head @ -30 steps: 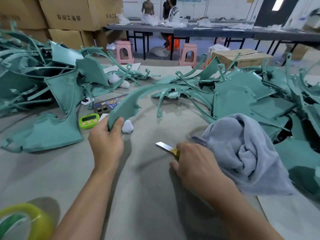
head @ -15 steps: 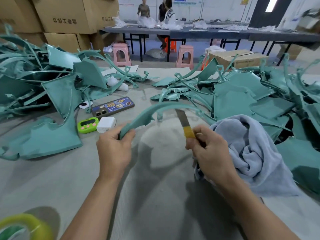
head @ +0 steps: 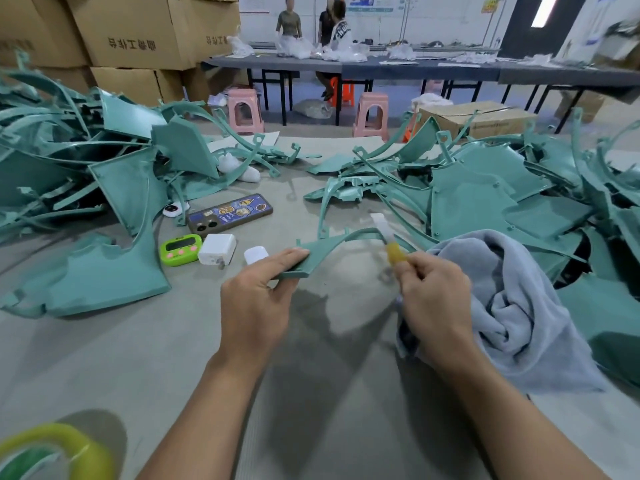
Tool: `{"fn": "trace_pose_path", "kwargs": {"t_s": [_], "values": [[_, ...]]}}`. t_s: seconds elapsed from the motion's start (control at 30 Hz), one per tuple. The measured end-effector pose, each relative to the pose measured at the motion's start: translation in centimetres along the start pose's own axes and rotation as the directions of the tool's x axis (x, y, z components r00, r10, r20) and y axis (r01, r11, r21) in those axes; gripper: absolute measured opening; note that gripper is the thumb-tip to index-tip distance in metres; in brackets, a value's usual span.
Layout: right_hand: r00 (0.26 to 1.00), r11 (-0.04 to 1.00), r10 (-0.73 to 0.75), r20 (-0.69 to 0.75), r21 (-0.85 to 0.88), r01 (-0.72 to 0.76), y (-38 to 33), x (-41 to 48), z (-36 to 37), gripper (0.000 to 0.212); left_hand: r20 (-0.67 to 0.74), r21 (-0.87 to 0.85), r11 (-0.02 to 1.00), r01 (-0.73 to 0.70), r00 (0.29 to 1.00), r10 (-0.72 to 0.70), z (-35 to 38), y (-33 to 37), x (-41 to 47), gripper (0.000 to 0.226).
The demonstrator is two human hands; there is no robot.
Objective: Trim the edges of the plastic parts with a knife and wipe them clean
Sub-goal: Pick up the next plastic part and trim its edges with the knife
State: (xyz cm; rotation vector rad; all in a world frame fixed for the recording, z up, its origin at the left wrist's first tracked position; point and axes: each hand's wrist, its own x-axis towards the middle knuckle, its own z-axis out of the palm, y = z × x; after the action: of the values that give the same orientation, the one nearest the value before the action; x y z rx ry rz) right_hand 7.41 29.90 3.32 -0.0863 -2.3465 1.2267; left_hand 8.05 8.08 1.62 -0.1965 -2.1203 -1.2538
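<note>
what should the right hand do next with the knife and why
Probably draw the knife along the arched edge of the part to shave it. The left hand grips the wide end, the right hand holds the knife with its blade at the arch, and the cloth lies by that hand.

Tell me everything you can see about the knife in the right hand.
The knife is small, with a flat pale blade, blurred here, and a translucent yellow grip. It points up and away from the person, tilted slightly left. The right hand pinches the grip with curled fingers. The blade lies against the narrow arched edge of the teal plastic part, which the left hand holds.
</note>
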Motion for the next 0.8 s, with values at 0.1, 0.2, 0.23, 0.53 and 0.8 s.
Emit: {"fn": "trace_pose_path", "kwargs": {"t_s": [0.1, 0.2, 0.23, 0.53, 0.8], "values": [[0.989, 0.979, -0.111, 0.097, 0.182, 0.092, -0.2, -0.6, -0.5, 0.025, -0.004, 0.011, 1.000, -0.005, 1.000, 0.005, 0.0, 0.1, 0.0, 0.037], [0.939, 0.966, -0.227, 0.260, 0.182, 0.183, -0.6, -1.9, 0.3, 0.023, -0.002, 0.016, 1.000, -0.013, 1.000, 0.013, 0.1, 0.2, -0.1, 0.037], [0.953, 0.979, -0.176, 0.247, 0.142, 0.144, -0.3, -1.6, 0.4, 0.023, 0.000, 0.002, 1.000, 0.001, 1.000, -0.001, 0.1, 0.3, -0.1, 0.039], [0.994, 0.980, -0.060, 0.093, 0.193, 0.041, 0.6, -0.2, 0.1, 0.025, -0.035, -0.105, 0.992, 0.074, 0.996, -0.078, -0.4, 0.3, 0.2, 0.054], [0.929, 0.931, 0.342, -0.140, 0.185, -0.315, 3.5, 2.1, 0.1, 0.031, -0.066, -0.175, 0.978, 0.111, 0.990, -0.124, -1.1, 0.5, 0.7, 0.058]]}}
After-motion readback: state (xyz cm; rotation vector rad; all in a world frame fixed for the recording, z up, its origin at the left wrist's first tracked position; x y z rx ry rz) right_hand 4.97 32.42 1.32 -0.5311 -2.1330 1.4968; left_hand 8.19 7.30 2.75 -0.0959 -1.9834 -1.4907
